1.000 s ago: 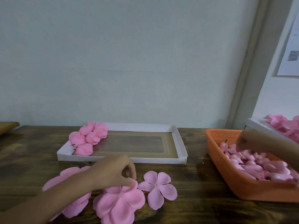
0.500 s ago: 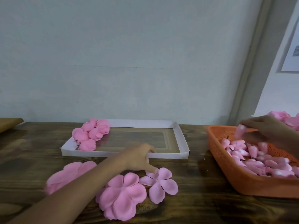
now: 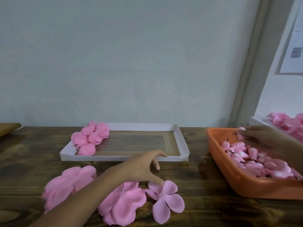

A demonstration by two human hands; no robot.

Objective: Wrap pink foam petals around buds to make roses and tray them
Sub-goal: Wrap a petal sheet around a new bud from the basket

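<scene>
Three pink foam petal pieces lie on the wooden table in front: a large pile (image 3: pixel 68 182) at left, a middle pile (image 3: pixel 123 203), and a small five-petal piece (image 3: pixel 165 202) at right. My left hand (image 3: pixel 144 167) reaches across them, thumb tip touching the small piece, fingers spread. A white tray (image 3: pixel 182 141) behind holds several finished roses (image 3: pixel 91 136) in its left end. My right hand (image 3: pixel 262 138) pinches a pink bud (image 3: pixel 241 131) above the orange basket (image 3: pixel 229 177) of buds (image 3: pixel 262 164).
A second white tray with pink pieces (image 3: pixel 288 123) stands behind the basket at the far right. A brown board edge (image 3: pixel 8 128) shows at the far left. The wall runs close behind the table.
My left hand let go of the middle petal pile and moved right onto the small five-petal piece. My right hand lifted a bud out of the basket.
</scene>
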